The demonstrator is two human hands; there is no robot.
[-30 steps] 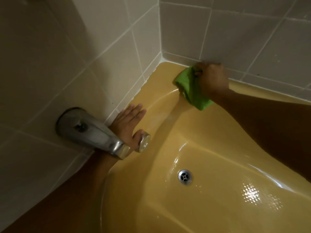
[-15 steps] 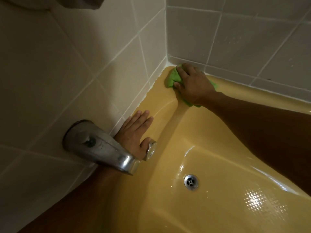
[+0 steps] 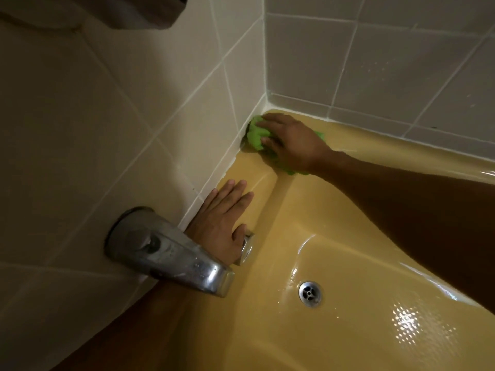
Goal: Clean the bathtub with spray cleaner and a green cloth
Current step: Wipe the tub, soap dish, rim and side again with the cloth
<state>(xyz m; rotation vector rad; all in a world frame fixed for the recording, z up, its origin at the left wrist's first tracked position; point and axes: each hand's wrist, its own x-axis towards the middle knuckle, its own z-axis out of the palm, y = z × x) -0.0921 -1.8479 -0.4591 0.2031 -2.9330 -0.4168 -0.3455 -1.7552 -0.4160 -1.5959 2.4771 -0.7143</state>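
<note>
Head view: a green cloth [image 3: 255,135] is gripped in the right hand [image 3: 292,141] and pressed onto the rim of a yellow bathtub [image 3: 375,148], in the far corner where two tiled walls [image 3: 107,129] meet. The cloth is bunched under the palm, with the fingers curled over it; one edge is pushed against the seam at the foot of the left-hand wall, and another edge shows below the wrist.

The left hand [image 3: 223,218] is laid flat on the rim nearer the camera, fingers straight and close together, with nothing held. Its thumb is set against a round chrome fitting [image 3: 247,249] on the tub's inner wall, and its wrist is hidden behind a chrome spout [image 3: 171,253] mounted on the wall.

Inside the tub, a round metal drain [image 3: 310,293] is seen in the floor, and light is reflected in bright patches beside it. A dark object [image 3: 120,9] at the top left cannot be identified.
</note>
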